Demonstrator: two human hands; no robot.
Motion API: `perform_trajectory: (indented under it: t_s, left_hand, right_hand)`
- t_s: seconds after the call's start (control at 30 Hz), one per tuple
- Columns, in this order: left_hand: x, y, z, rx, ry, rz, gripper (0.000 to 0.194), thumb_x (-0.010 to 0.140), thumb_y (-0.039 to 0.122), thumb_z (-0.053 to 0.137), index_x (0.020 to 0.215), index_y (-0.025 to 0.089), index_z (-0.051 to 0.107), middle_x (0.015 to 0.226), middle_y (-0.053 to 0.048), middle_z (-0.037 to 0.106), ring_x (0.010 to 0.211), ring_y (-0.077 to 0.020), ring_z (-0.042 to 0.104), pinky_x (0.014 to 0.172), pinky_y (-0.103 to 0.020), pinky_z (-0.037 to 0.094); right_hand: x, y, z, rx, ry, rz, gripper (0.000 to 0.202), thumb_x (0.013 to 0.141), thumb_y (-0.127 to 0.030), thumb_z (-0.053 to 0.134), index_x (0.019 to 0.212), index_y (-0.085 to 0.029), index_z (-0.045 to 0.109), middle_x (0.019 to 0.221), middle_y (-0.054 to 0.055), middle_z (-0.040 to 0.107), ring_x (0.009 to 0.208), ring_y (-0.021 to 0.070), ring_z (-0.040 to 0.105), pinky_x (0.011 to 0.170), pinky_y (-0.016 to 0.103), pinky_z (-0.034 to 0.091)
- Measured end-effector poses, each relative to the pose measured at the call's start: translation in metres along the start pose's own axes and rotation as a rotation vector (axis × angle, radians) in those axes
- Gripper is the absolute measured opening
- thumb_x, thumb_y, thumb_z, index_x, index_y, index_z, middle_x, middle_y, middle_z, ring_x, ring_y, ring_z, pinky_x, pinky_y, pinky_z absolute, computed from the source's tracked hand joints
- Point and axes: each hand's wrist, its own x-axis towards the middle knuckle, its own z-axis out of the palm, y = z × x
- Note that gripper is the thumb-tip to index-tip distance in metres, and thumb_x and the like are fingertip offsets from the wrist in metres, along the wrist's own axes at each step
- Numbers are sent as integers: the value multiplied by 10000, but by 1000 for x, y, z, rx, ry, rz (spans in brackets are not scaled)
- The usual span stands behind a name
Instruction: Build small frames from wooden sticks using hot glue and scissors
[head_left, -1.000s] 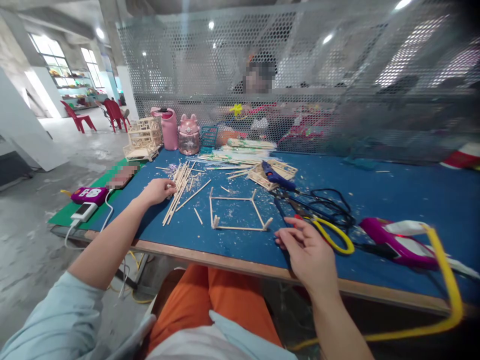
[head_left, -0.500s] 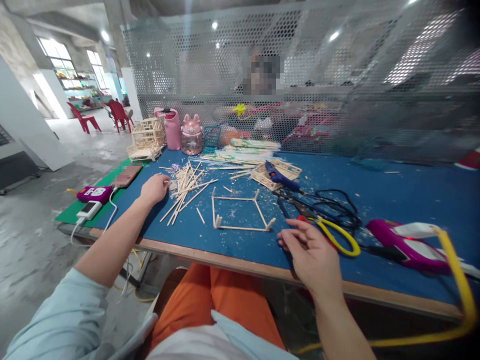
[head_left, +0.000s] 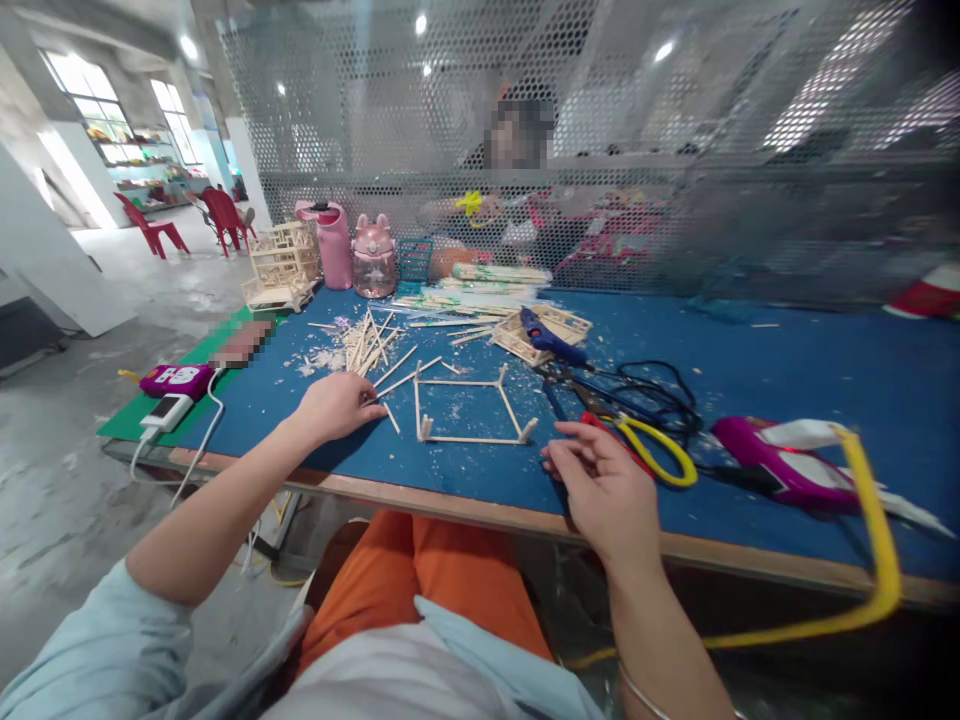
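Sliding left hand (head_left: 341, 405) off pile (head_left: 366, 345), bringing pinched stick (head_left: 409, 377) to ten o'clock of frame (head_left: 472, 440); parking right hand (head_left: 611, 490) at four, can't tell if gripping.

Loose pale-blue sleeves (head_left: 112, 635), orange trousers (head_left: 469, 570), whitish shirt (head_left: 360, 690), thin pale bracelet (head_left: 642, 693).

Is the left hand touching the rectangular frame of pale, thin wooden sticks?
Apart. The head view shows a strip of blue tabletop between the left hand and the frame's nearest side.
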Motion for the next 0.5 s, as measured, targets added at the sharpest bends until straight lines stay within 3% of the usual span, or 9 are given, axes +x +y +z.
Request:
perform_trajectory:
  t_s: [0.17, 0.27, 0.4, 0.5]
  left_hand:
    - [-5, 9, 7, 94, -26, -157, 243, 846, 337, 488, 859, 188, 679, 860, -99, 683, 838, -255, 628, 673, -299, 453]
    - [-2, 8, 14, 166, -17, -148, 256, 866, 316, 456, 859, 160, 659, 918, -127, 658, 893, -258, 615, 729, -309, 465]
    - [-1, 4, 22, 216, 95, -116, 268, 895, 255, 380, 900, 127, 616, 989, -158, 619, 986, -280, 567, 788, -334, 449]
    - [-9, 4, 18, 134, 236, -231, 289, 917, 249, 317, 952, 129, 577, 920, -147, 633, 891, -271, 586, 737, -340, 440]
  right_hand:
    - [-2, -3, 1, -21, 5, 3, 264, 722, -361, 610, 913, -179, 603, 673, 32, 656, 599, 166, 634, 609, 308, 535]
    - [-2, -2, 2, -44, 6, -3, 251, 735, -346, 593, 919, -174, 605, 684, 33, 653, 601, 161, 628, 617, 309, 530]
    - [-2, 2, 3, -68, 2, 2, 257, 747, -347, 584, 935, -172, 605, 694, 30, 643, 605, 158, 617, 621, 308, 521]
    - [-4, 3, 3, -71, -3, -1, 263, 762, -354, 573, 953, -176, 597, 702, 33, 634, 610, 162, 611, 619, 315, 521]
